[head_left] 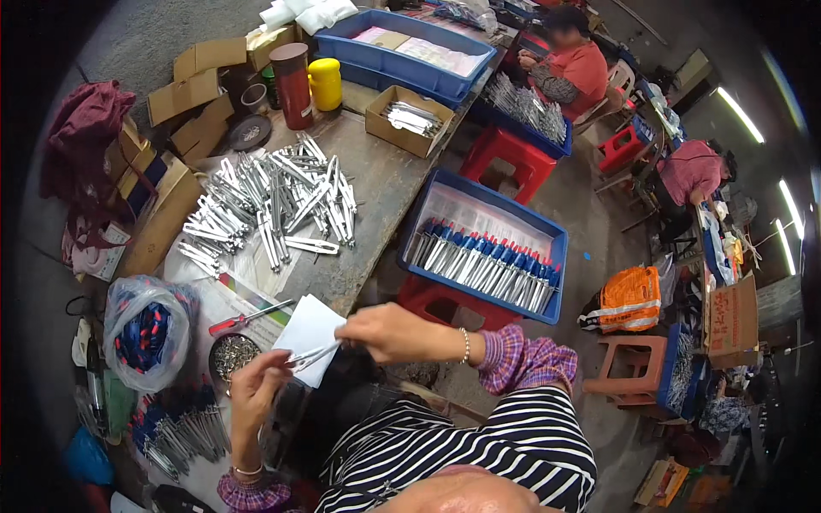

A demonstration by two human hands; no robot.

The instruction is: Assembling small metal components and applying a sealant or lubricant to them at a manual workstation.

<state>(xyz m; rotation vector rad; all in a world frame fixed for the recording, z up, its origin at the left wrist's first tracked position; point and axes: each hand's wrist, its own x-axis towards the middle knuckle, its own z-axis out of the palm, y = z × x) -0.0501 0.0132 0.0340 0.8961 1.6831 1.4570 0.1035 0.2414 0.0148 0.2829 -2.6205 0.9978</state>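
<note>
Right of a dish (pixel 211 362) of metal bits (pixel 233 352), left hand (pixel 257 381) and right hand (pixel 386 332) have grips clamped on a silver tool (pixel 315 354), with a bag (pixel 126 371) of blue-red pieces (pixel 145 336) left of that dish

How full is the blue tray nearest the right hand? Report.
Partly full: the blue tray holds red-tipped metal tools; pale lining shows behind them.

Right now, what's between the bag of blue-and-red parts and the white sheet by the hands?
In head view, a red-handled screwdriver, a dish of small metal parts and, beside the dish, the left hand lie between bag and sheet.
</note>
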